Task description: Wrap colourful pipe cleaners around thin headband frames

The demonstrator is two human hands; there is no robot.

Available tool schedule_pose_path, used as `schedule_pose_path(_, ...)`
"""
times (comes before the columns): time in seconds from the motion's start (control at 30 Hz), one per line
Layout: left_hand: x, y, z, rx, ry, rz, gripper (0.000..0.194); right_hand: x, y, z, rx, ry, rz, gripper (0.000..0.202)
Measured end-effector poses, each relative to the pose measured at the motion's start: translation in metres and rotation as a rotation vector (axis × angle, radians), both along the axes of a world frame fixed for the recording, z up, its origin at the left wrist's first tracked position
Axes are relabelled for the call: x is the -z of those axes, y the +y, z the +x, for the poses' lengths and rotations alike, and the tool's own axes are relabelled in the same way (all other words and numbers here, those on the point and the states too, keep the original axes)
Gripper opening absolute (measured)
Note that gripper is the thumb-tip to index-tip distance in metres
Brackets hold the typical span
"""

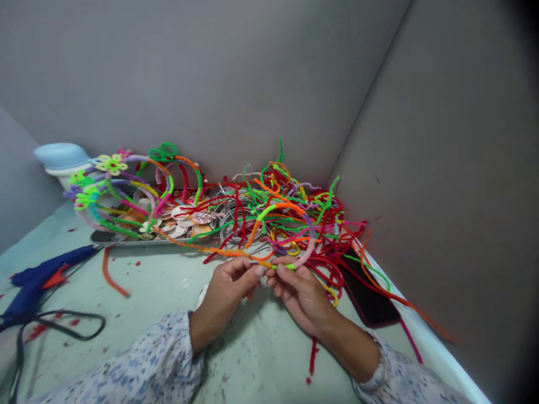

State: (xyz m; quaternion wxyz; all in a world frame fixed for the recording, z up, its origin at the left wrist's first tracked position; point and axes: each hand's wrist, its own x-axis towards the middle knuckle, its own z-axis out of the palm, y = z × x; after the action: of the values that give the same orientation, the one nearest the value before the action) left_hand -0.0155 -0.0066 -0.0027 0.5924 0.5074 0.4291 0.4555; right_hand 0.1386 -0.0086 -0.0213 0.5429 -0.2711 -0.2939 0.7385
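Both hands pinch a curved headband (pixel 312 227) wrapped in pipe cleaner, with bands of orange, green, purple and pale pink. My left hand (pixel 229 294) closes thumb and fingers on the orange pipe cleaner (pixel 225 252) at the headband's end; that strand trails off to the left. Close beside it, my right hand (pixel 305 297) is closed on the bright green stretch near the same end. What lies right under the fingertips is partly hidden. Behind the hands is a tangled heap of pipe cleaners (pixel 290 185) in red, green and orange.
A metal tray (pixel 155 242) of shells stands at the back left, with finished flower headbands (pixel 112 164) on it. A blue glue gun (pixel 46 272) and its black cord lie at left. Right of the hands is a dark phone (pixel 370 297). Grey walls enclose the back and right.
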Motion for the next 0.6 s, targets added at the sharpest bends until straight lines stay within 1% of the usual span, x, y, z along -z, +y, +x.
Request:
schedule_pose_path(0.1,-0.002,-0.0019,0.0013,-0.045,0.094,0.061,0.023,0.0011,-0.0007,0.0003,-0.022,-0.005,0.011,0.01)
schedule_pose_path(0.33,-0.0056,-0.0086,0.0016,-0.12,0.222,0.167,0.021,0.0007,-0.0006,0.0006,-0.05,-0.025,0.017,0.007)
schedule_pose_path(0.6,-0.004,-0.0095,0.0017,-0.161,0.298,0.209,0.022,-0.0018,-0.0008,0.0017,-0.079,-0.05,-0.014,0.011)
